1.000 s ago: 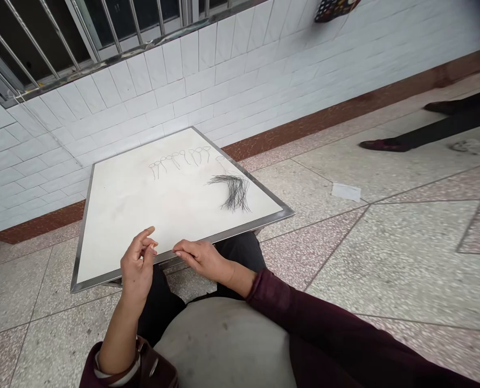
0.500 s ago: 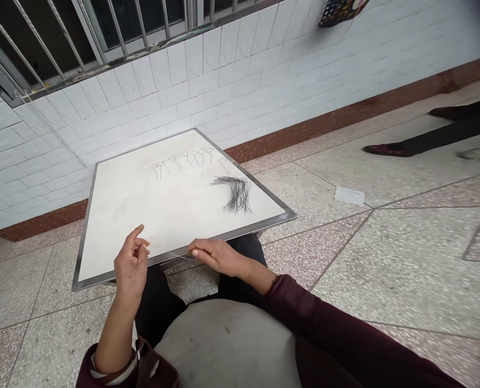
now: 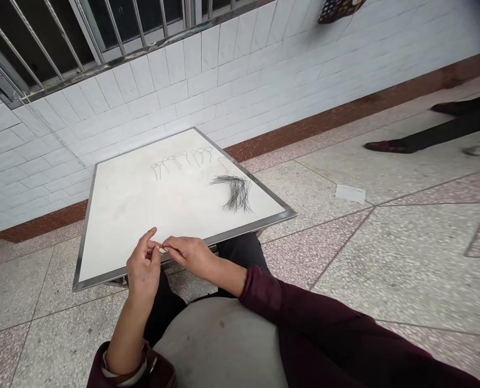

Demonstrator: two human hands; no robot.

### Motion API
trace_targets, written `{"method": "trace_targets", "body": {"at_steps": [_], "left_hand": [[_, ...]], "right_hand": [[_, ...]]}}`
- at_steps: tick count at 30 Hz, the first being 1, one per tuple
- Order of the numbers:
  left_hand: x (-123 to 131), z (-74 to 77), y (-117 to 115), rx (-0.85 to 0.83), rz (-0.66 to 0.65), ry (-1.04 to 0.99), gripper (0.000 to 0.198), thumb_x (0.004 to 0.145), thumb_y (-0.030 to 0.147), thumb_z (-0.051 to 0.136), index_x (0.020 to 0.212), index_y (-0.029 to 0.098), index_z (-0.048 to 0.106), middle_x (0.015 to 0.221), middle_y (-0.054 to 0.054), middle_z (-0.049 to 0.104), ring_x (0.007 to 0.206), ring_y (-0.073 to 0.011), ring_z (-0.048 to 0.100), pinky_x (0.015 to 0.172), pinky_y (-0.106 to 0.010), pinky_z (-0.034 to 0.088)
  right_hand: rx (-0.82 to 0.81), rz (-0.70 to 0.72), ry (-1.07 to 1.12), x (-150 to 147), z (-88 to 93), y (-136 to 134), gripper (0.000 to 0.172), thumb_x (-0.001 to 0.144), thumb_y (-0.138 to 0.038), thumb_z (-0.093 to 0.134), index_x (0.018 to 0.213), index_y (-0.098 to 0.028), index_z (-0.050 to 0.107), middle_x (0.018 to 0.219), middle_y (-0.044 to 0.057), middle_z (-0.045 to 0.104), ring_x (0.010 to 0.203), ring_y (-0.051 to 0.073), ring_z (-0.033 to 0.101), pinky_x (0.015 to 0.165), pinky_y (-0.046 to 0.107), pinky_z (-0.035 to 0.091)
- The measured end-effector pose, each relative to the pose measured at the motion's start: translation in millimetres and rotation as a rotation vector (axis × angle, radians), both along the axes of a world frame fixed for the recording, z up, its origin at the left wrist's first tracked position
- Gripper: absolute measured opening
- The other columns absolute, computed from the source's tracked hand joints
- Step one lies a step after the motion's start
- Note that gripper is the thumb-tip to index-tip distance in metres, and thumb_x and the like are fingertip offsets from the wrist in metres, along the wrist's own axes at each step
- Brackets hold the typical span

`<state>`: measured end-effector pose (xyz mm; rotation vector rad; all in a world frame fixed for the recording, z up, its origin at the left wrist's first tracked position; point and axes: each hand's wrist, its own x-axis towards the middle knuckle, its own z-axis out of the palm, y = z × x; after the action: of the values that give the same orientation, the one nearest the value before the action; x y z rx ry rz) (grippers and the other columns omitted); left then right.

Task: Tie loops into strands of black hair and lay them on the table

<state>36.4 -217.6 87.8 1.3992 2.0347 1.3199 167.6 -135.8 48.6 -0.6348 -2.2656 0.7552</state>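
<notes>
Over the near edge of a white board table (image 3: 130,199) with a metal rim, my two hands meet fingertip to fingertip. My left hand (image 3: 145,267) pinches with thumb and fingers, one finger raised; what it holds is too small to name. My right hand (image 3: 191,256) is closed in a pinch against the left fingertips, its held item hidden. A bundle of dark thin strands (image 3: 237,193) lies on the right of the board. Several looped dark strands (image 3: 183,157) form a row farther back.
Behind the board stands a white tiled wall (image 3: 223,81) with a barred window (image 3: 114,27). A person's legs (image 3: 433,129) stretch in from the right. A white paper (image 3: 350,194) lies on the floor, and a patterned bag (image 3: 339,9) hangs at the top.
My right hand has moved left to meet my left hand, which has shifted slightly right. The thin pale strand seen between them earlier no longer shows.
</notes>
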Motion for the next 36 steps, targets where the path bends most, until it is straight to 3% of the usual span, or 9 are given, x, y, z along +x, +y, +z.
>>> {"method": "trace_targets", "body": {"at_steps": [9,18,24,28,32,36], "left_hand": [[0,-0.5,1,-0.054,-0.063,-0.071,0.041,0.086,0.027,0.052,0.127,0.028,0.057,0.085,0.002,0.067,0.068,-0.0128,0.065,0.074,-0.029,0.053],[2,-2.2,0,-0.070,-0.028,-0.045,0.041,0.085,0.028,0.054,0.125,0.028,0.059,0.085,0.001,0.067,0.066,-0.0129,0.064,0.070,-0.028,0.053],[4,5.7,-2,-0.111,-0.062,-0.086,0.042,0.085,0.030,0.053,0.127,0.027,0.057,0.089,-0.001,0.067,0.070,-0.0138,0.063,0.063,-0.025,0.052],[3,7.9,-4,-0.096,-0.030,-0.105,0.042,0.085,0.029,0.053,0.126,0.026,0.058,0.090,-0.002,0.066,0.069,-0.0132,0.062,0.061,-0.024,0.050],[2,6.2,-5,-0.081,-0.027,-0.117,0.042,0.084,0.028,0.053,0.126,0.026,0.058,0.089,-0.002,0.065,0.068,-0.0131,0.061,0.061,-0.024,0.050],[4,5.9,-7,-0.077,-0.034,-0.142,0.041,0.084,0.028,0.053,0.124,0.026,0.060,0.089,-0.003,0.065,0.067,-0.0130,0.060,0.059,-0.023,0.049]], "right_hand": [[0.053,0.076,0.032,9,-7.4,2,0.026,0.100,-0.029,0.037,0.101,-0.020,0.062,0.082,0.002,0.067,0.070,0.013,0.060,0.066,0.022,0.042],[-0.047,0.050,0.055,7,-14.6,-2,0.022,0.098,-0.026,0.041,0.101,-0.020,0.061,0.081,0.001,0.068,0.067,0.011,0.060,0.064,0.020,0.043],[0.000,0.052,0.113,9,-19.0,-2,0.020,0.096,-0.023,0.043,0.104,-0.019,0.061,0.090,0.003,0.070,0.076,0.013,0.063,0.069,0.021,0.045],[-0.069,0.080,0.098,12,-16.3,-3,0.021,0.096,-0.024,0.042,0.103,-0.019,0.061,0.079,0.001,0.067,0.065,0.011,0.058,0.062,0.020,0.042],[-0.141,0.081,0.058,15,-13.5,-6,0.017,0.094,-0.024,0.046,0.098,-0.019,0.062,0.063,-0.005,0.057,0.049,0.008,0.046,0.052,0.019,0.034],[-0.045,0.033,0.054,15,-16.3,-7,0.017,0.093,-0.024,0.047,0.095,-0.019,0.063,0.064,-0.002,0.059,0.052,0.009,0.049,0.053,0.019,0.034]]}}
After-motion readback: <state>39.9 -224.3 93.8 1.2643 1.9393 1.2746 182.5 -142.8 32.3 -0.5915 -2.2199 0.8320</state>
